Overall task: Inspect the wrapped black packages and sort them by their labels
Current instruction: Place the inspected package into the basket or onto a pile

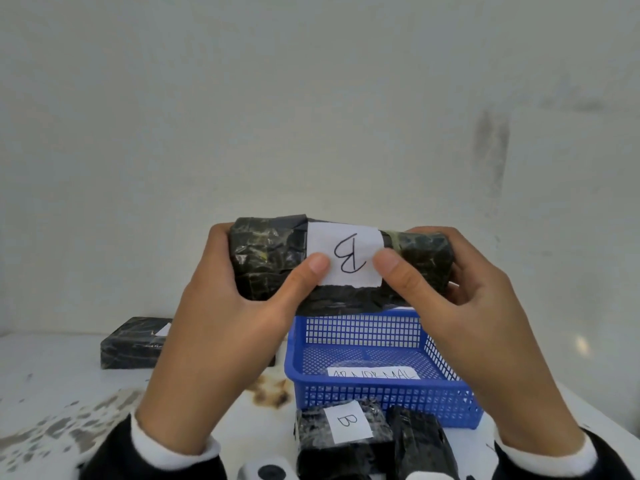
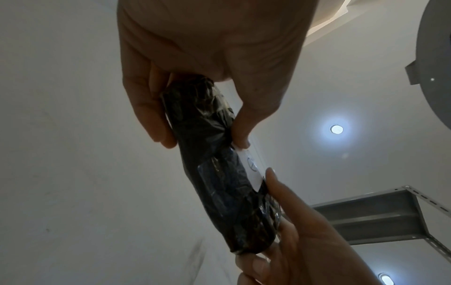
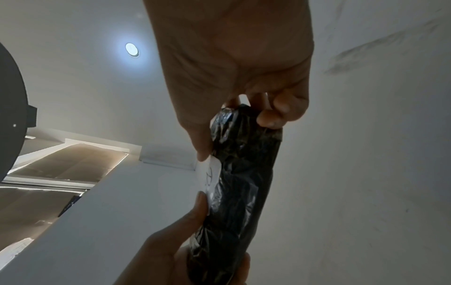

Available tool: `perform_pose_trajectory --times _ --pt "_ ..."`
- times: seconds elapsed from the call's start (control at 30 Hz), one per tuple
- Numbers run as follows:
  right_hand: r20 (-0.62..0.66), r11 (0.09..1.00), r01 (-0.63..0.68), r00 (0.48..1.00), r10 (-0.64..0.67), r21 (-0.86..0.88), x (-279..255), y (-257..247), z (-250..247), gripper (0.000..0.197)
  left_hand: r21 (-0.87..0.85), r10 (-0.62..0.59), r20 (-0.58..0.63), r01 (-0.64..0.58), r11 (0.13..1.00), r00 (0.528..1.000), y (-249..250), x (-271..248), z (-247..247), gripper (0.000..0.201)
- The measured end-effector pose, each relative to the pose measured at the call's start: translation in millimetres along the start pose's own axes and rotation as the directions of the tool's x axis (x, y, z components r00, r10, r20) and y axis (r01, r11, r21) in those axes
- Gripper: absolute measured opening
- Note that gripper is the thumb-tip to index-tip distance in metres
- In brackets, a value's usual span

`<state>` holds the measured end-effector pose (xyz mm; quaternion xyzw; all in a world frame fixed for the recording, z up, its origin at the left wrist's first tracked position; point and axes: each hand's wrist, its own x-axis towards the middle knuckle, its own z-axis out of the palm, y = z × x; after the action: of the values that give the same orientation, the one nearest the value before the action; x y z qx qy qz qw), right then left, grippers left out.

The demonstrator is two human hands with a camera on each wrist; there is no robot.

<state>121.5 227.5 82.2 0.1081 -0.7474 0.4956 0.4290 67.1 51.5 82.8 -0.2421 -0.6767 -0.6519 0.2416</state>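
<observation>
Head view: a black package [image 1: 277, 258] is held up over the blue basket [image 1: 381, 393] by the left hand [image 1: 221, 306] and right hand [image 1: 478, 306], fingers curled round its ends, thumbs pressed beside its "B" label [image 1: 346, 258]. More packages [image 1: 343, 434] lie on the desk [image 1: 52, 375].

Left wrist view: package [image 2: 219, 173] gripped at both ends.

Right wrist view: same grip seen, package [image 3: 244, 183] clamped.
</observation>
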Motion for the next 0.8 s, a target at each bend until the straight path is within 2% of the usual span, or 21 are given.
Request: perform_pose_trajectory --times 0.17,0.5,0.63,0.8 --pt "0.035 1.0 -0.024 0.999 0.023 0.016 1 -1 0 0.037 0.001 0.0 0.002 0.0 1.0 1.0 -3 2 -2 0.054" --pt "0.059 0.994 -0.094 0.994 0.091 0.053 4 -1 -4 0.033 -0.053 -0.026 0.083 0.031 0.998 0.996 -14 9 -6 0.045" --pt "0.064 0.993 -0.115 0.992 0.113 0.04 4 -1 -4 0.04 -0.067 -0.017 0.113 0.025 0.997 0.993 -15 11 -7 0.043" --pt "0.059 0.991 -0.124 0.991 0.121 0.046 3 -1 -2 0.04 -0.069 -0.013 0.112 0.021 0.997 0.994 -17 12 -9 0.039"
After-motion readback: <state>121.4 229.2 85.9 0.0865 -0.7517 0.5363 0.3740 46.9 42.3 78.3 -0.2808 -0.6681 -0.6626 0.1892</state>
